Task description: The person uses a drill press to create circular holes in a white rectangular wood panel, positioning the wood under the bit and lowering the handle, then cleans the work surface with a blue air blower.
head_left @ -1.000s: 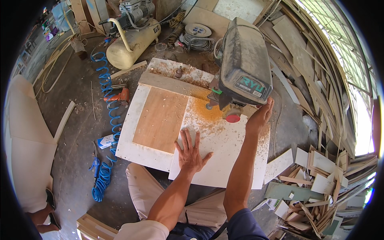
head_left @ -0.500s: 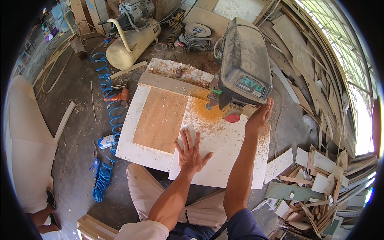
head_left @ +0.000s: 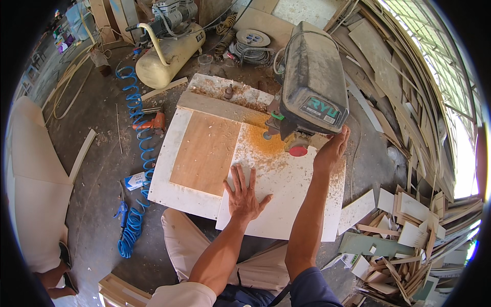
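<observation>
Workshop floor (head_left: pixel 97 204), dark and littered: cream air compressor (head_left: pixel 171 59) at upper left, cable reel (head_left: pixel 250 38) next to it, wood offcuts (head_left: pixel 404 225) heaped at lower right. Blue coiled hose (head_left: pixel 131 240) runs down on your left, past an orange power tool (head_left: pixel 156 123); another person's leg (head_left: pixel 38 204) shows at the far left edge. You sit at a low work surface, with a white panel (head_left: pixel 281 204) right in front of you. Your left hand (head_left: pixel 243 199) lies palm down on it, fingers spread, gripping nothing; the panel is directly under that hand and reaches out well to its right, with its left edge close by your little finger. Tan panel (head_left: pixel 204 153) sits just left of that hand, on a white base board (head_left: pixel 163 189). Wooden strip (head_left: pixel 220 108) runs along the far side of the tan panel. Drill press (head_left: pixel 314 71), dusty and dark grey, stands over the far right part, red knob (head_left: pixel 297 151) at its lower front. Your right hand (head_left: pixel 331 148) is raised at the press's lower right corner, fingers partly hidden; can't tell whether it grasps anything. Sawdust (head_left: pixel 263 146) spreads over the white panel beyond your left fingertips.
</observation>
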Demonstrator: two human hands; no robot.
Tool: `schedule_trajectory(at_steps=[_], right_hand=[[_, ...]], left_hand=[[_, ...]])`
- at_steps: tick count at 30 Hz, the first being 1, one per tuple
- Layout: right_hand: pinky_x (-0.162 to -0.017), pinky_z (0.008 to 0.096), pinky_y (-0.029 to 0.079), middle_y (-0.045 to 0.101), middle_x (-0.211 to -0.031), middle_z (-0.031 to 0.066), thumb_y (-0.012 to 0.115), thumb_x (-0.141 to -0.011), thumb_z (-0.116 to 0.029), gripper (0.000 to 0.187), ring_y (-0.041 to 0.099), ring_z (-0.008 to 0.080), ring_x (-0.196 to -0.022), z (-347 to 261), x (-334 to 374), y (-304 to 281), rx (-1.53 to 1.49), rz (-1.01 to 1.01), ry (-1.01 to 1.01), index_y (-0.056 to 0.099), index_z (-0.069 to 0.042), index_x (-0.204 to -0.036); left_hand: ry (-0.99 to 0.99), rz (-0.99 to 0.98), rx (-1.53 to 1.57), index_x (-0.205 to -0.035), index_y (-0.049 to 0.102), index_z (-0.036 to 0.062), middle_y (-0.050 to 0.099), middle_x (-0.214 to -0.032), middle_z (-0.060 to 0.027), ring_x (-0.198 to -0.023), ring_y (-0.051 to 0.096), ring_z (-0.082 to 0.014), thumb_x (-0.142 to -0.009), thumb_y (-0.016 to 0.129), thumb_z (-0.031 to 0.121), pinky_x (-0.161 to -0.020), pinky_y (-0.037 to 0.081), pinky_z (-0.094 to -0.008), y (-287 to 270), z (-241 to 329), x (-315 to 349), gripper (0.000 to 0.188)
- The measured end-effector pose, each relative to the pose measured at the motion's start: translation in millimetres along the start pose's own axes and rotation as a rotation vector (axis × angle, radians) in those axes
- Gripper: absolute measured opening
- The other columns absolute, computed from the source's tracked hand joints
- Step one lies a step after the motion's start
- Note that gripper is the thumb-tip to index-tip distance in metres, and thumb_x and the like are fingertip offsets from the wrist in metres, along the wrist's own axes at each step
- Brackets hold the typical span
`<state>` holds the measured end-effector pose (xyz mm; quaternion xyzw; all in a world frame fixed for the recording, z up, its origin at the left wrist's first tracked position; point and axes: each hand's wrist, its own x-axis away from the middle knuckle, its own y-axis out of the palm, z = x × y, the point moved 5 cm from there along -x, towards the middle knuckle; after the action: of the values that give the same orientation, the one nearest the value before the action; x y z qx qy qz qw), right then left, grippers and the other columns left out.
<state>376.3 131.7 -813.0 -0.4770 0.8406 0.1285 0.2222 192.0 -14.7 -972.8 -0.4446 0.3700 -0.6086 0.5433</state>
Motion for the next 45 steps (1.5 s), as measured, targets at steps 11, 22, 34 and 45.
schedule_trajectory(at_steps=[11,22,34,45], right_hand=[[-0.075,0.0255,0.034,0.048,-0.086,-0.0059,0.037,-0.112,-0.035,0.032,0.037,0.0069,-0.078,7.5,-0.7,-1.5,-0.029,-0.008,-0.025,0.057,-0.013,-0.101],[-0.079,0.0275,0.033,0.047,-0.087,-0.0047,0.041,-0.110,-0.043,0.036,0.036,0.0090,-0.082,1.4,2.3,0.6,-0.053,-0.008,-0.010,0.054,-0.012,-0.095],[-0.080,0.0276,0.034,0.050,-0.089,-0.0043,0.040,-0.110,-0.043,0.037,0.039,0.0092,-0.083,3.0,4.5,-0.2,-0.046,-0.012,0.009,0.054,-0.012,-0.096],[-0.074,0.0254,0.035,0.054,-0.088,-0.0062,0.038,-0.111,-0.038,0.031,0.038,0.0062,-0.077,9.8,4.6,-3.0,-0.054,-0.010,-0.004,0.056,-0.014,-0.102]], left_hand=[[0.000,0.011,0.003,-0.164,0.013,0.0124,-0.001,-0.166,-0.0302,-0.154,-0.003,-0.0457,-0.088,0.047,0.079,-0.115,0.012,-0.0711,2.1,-0.4,0.1,0.106],[0.005,0.018,0.000,-0.163,0.015,0.0117,0.001,-0.165,-0.0305,-0.154,-0.001,-0.0460,-0.088,0.048,0.078,-0.115,0.013,-0.0709,0.3,0.3,0.3,0.106],[0.006,0.026,-0.002,-0.163,0.014,0.0119,-0.002,-0.166,-0.0305,-0.154,-0.003,-0.0461,-0.088,0.046,0.078,-0.115,0.013,-0.0713,2.1,-0.8,0.5,0.106],[-0.001,0.004,0.004,-0.163,0.013,0.0124,-0.002,-0.166,-0.0303,-0.154,-0.003,-0.0460,-0.088,0.048,0.078,-0.115,0.012,-0.0708,0.6,-0.1,-0.1,0.105]])
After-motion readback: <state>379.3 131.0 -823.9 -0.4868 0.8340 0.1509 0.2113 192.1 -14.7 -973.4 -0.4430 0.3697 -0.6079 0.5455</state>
